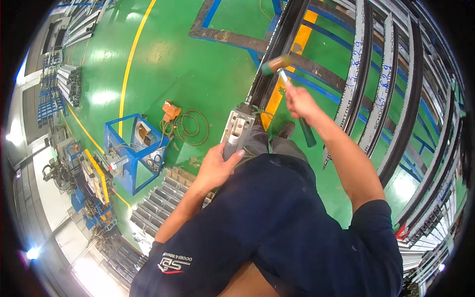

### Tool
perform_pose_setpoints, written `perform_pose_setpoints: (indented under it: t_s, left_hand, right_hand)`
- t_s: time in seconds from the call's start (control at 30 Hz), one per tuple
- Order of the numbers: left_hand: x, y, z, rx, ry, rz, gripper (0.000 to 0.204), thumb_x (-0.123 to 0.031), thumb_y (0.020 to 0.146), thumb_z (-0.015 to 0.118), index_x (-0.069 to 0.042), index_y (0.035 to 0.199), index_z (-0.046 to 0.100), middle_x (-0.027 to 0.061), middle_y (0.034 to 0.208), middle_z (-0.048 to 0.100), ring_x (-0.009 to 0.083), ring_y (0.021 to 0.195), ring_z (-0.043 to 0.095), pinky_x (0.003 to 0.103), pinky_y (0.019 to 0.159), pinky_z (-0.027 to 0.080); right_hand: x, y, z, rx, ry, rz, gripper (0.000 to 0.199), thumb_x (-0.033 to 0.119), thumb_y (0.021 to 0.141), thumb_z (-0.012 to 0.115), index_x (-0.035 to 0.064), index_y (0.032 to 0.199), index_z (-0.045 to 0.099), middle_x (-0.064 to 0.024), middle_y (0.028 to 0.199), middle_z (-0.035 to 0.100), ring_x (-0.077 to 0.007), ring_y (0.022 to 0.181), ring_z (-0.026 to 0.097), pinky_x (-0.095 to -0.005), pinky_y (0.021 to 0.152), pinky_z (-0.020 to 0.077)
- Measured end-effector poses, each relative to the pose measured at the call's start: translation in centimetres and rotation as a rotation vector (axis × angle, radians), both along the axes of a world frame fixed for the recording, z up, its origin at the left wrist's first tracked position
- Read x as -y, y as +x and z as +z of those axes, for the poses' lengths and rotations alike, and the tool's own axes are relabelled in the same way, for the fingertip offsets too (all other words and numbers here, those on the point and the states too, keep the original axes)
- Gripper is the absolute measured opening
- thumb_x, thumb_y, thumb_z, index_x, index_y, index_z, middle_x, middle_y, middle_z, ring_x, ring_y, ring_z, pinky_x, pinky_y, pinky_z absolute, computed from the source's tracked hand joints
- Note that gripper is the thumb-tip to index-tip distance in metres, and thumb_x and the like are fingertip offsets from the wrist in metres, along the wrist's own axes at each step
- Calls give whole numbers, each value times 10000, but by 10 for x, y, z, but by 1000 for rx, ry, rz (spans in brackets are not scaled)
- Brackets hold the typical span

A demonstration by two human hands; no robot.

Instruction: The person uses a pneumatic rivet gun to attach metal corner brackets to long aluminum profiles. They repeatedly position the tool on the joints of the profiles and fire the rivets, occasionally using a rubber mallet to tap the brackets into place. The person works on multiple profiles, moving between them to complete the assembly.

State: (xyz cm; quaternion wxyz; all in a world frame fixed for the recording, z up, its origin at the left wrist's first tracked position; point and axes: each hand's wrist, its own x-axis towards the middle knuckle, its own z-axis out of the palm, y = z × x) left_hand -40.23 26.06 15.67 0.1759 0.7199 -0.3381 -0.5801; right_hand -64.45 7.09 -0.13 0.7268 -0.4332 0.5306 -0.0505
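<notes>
My right hand is wrapped round the handle of a mallet, raised over the long dark profile. The mallet has a two-coloured head, a pale shaft and a dark green grip. Lower and to the left, my left hand grips a grey rounded piece, whose exact kind I cannot make out. It sits against a silver metal block with holes and a slot, at the near end of the long dark profile. The mallet head is apart from the block.
On the right, several long marked profiles lie across a blue rack. A blue-framed machine stands at the left, near an orange foot pedal and a coiled hose. Stacked profiles lie beside my left forearm.
</notes>
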Motion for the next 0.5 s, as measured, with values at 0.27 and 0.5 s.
perform_pose_setpoints:
  t_s: [0.27,0.5]
  left_hand:
    - [1,0,22,88,69,-67,331,-290,1024,732,30,1052,651,16,656,616,104,570,586,299,553,478]
    - [-9,1,19,97,49,-56,324,-283,1015,744,31,1064,681,14,653,624,102,549,579,304,545,472]
  right_hand:
    - [-6,2,3,61,22,8,600,575,1129,423,78,821,560,-28,635,500,-176,497,480,-375,463,393]
    - [-7,-7,1,-29,-7,207,662,605,1117,415,64,758,547,-51,619,547,-188,467,525,-391,470,424]
